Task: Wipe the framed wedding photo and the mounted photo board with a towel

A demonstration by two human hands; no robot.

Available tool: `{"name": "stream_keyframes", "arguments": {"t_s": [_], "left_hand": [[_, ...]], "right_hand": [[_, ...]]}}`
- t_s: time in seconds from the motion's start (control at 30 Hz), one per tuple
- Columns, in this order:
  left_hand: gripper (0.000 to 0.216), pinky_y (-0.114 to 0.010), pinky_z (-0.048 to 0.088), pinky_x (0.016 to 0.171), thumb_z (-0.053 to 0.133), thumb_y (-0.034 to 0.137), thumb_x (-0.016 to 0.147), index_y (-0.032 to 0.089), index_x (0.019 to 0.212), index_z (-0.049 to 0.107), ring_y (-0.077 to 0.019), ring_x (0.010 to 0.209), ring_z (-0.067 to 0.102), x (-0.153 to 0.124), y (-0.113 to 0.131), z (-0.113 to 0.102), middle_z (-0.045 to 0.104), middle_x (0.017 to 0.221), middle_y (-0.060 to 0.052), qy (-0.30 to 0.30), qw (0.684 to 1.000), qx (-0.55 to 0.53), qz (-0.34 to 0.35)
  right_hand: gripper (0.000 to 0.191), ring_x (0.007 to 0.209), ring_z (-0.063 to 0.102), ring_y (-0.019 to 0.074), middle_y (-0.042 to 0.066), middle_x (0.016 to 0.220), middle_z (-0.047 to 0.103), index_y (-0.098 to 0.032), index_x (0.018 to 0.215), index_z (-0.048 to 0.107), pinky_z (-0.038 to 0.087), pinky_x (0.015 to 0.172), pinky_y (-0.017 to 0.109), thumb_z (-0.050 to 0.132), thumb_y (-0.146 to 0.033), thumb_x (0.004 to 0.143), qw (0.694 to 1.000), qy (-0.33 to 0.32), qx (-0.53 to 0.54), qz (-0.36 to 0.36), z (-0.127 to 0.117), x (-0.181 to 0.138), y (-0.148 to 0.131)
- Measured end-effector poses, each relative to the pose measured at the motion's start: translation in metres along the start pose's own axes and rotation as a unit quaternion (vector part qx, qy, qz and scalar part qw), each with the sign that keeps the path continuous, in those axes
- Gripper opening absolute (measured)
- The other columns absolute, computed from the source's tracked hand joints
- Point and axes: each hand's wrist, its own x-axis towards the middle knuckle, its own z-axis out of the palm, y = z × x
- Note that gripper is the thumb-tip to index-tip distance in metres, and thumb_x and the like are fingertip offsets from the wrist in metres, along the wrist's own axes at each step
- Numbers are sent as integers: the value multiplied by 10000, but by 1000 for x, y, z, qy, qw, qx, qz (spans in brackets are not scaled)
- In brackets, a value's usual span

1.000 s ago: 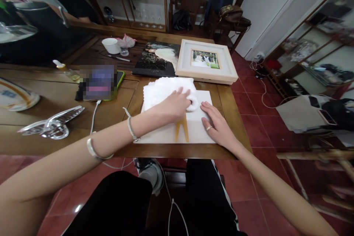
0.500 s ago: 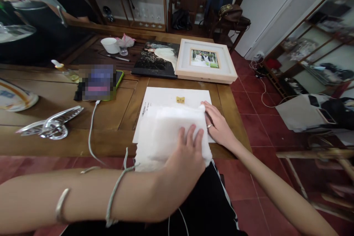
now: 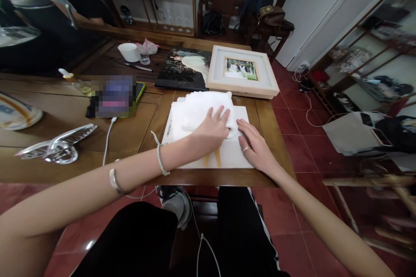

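A white cloth (image 3: 198, 110), thick and folded, lies over the upper part of a white board (image 3: 234, 153) at the table's front edge. My left hand (image 3: 212, 127) is on top of the cloth, holding it against the board, fingers slightly spread and thumb hidden. Below the cloth two narrow ends of a yellow shape (image 3: 218, 158) show on the board; its upper part is covered. At the board's right edge rests my right hand (image 3: 256, 145), fingers stretched out, with a ring on one finger. It holds nothing and lies close beside the cloth.
Behind the board lie a framed photo (image 3: 240, 69) and a dark photo panel (image 3: 185, 69). Leftward are a phone (image 3: 115, 97) on a cable, a dropper bottle (image 3: 78, 84), a clear hair claw clip (image 3: 61, 143) and a white cup (image 3: 129, 52). A person is at the far left.
My left hand has moved the cloth away from me, up the board. The lower board and the yellow shape's lower ends now show; its top is covered. My right hand stays nearly still.
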Motion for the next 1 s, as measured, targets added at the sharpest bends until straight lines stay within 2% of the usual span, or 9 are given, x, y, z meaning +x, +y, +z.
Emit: {"name": "stream_keyframes", "arguments": {"t_s": [0.13,0.2,0.3,0.37,0.43,0.6,0.7,0.8,1.0], "left_hand": [[335,-557,384,1034,531,236,902,125,1179,682,-413,1319,427,-38,58,-8,462,1432,-203,24,999,36,-9],[334,-561,380,1035,597,311,857,122,1099,727,-433,1281,466,-61,88,-11,506,1392,-209,50,998,36,-13],[318,-553,386,1027,657,362,791,124,968,770,-441,1233,512,-85,109,-15,561,1334,-214,81,997,11,-2],[297,-531,407,1008,645,348,794,134,960,769,-422,1220,531,-88,103,-17,568,1326,-210,78,997,-13,17],[281,-504,425,993,620,289,812,139,1009,752,-402,1241,520,-78,83,-19,538,1359,-208,52,997,-37,34],[339,-495,388,1033,473,107,882,92,1150,680,-385,1349,395,-23,18,-12,416,1457,-232,11,999,-52,0],[364,-516,324,1081,470,88,876,65,1191,651,-398,1385,320,8,-3,-4,358,1491,-237,-2,997,-61,-39],[377,-551,302,1085,494,117,877,76,1221,641,-422,1385,303,22,3,-1,340,1501,-234,-19,996,-71,-51],[459,-587,360,1018,406,141,918,30,1349,519,-419,1310,433,9,62,-9,465,1405,-259,56,998,12,-12]], "right_hand": [[394,1391,385,240,122,1442,491,-203,1328,506,311,1156,510,391,-282,960,1000,-2,1,3,0,0,0],[395,1390,386,241,116,1438,496,-208,1330,509,310,1156,511,395,-291,961,1000,-2,5,6,0,0,-1],[395,1391,386,244,97,1437,501,-235,1334,510,311,1152,525,397,-313,963,1000,-1,15,6,-1,1,-3],[395,1391,387,241,95,1437,501,-238,1334,511,311,1153,524,392,-321,966,1000,0,17,7,-1,1,-3],[397,1391,387,236,101,1438,500,-225,1331,515,306,1158,512,388,-324,968,1000,-1,15,13,0,1,-3],[422,1402,369,238,108,1460,475,-214,1350,494,285,1166,501,375,-365,973,999,-2,35,30,-2,1,-3],[448,1371,417,246,105,1454,485,-224,1373,464,321,1141,505,342,-411,984,995,14,71,67,-4,0,-5],[454,1317,482,239,82,1422,523,-256,1378,457,360,1117,487,324,-447,989,988,46,114,97,-6,0,-6],[445,1398,378,208,34,1509,422,-271,1353,509,261,1183,464,322,-456,993,979,82,175,70,-7,-2,-6]]}}
